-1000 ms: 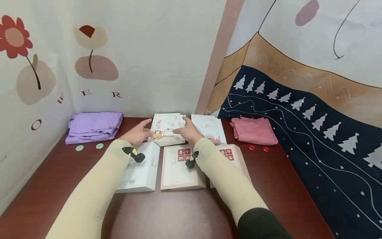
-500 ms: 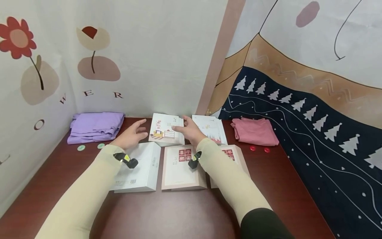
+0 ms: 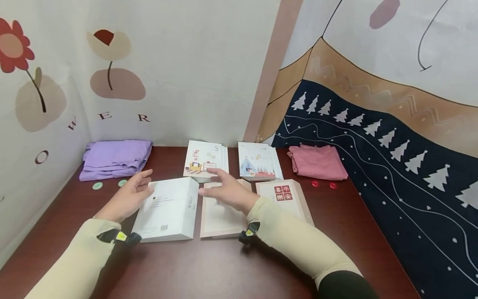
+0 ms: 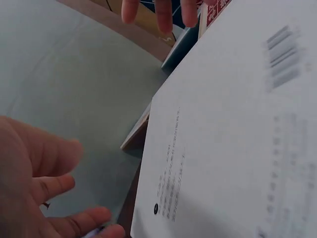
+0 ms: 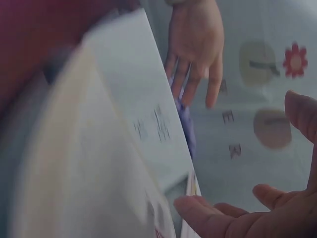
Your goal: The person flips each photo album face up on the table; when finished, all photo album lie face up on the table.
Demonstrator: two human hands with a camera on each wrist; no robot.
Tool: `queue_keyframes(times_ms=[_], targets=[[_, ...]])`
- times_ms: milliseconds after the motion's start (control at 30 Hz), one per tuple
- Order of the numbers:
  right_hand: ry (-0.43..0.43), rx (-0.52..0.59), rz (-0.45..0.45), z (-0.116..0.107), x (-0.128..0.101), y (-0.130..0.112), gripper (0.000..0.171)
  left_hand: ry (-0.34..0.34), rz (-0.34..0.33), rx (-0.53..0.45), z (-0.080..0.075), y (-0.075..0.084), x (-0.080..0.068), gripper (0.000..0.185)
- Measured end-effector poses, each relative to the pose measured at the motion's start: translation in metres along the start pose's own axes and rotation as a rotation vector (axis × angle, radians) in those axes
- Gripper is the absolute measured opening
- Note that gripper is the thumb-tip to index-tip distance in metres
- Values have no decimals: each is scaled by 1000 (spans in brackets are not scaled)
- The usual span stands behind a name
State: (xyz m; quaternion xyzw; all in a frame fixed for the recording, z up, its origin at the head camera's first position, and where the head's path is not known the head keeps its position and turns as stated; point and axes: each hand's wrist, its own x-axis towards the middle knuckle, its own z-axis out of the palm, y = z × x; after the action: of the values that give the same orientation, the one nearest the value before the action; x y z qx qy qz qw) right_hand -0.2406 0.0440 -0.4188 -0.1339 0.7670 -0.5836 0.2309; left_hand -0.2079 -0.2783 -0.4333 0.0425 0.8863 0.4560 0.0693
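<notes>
In the head view my left hand [image 3: 125,199], fingers spread, is at the left edge of a thick white book [image 3: 164,209] with a barcode. The left wrist view shows its fingers beside that white book [image 4: 218,134], not curled round it. My right hand [image 3: 231,192] hovers with parted fingers over a cream-covered book [image 3: 222,220], hiding its upper part. A matching book [image 3: 284,199] with red square characters lies to the right. Behind them lie two smaller stacked books, one with a room drawing [image 3: 205,155] and one with a tent drawing [image 3: 257,162].
A folded purple cloth [image 3: 115,159] lies at the back left, with two green buttons [image 3: 97,186] in front of it. A folded pink cloth [image 3: 317,162] lies at the back right, with two red buttons [image 3: 315,183] before it. Printed fabric walls [image 3: 186,74] border the brown table [image 3: 209,270].
Both hands have come away from the back book with the room drawing. My left hand has moved left and nearer to me, beside the white book; the right has drawn back over the cream one.
</notes>
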Motion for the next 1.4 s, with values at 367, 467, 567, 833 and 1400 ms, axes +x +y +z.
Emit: queue_keyframes(times_ms=[367, 467, 567, 833, 1400], targets=[[-157, 114, 39, 41, -21, 4, 79, -84, -88, 108, -3, -22, -45, 73], [-185, 113, 66, 48, -26, 2, 80, -126, -103, 38, -5, -27, -51, 74], [-186, 146, 106, 56, -29, 2, 80, -175, -127, -70, -5, -32, -54, 75], [-139, 237, 159, 68, -27, 3, 81, -164, -150, -128, 0, -30, -54, 76], [-159, 306, 144, 63, -25, 7, 82, -118, -198, -100, 6, -16, -49, 78]])
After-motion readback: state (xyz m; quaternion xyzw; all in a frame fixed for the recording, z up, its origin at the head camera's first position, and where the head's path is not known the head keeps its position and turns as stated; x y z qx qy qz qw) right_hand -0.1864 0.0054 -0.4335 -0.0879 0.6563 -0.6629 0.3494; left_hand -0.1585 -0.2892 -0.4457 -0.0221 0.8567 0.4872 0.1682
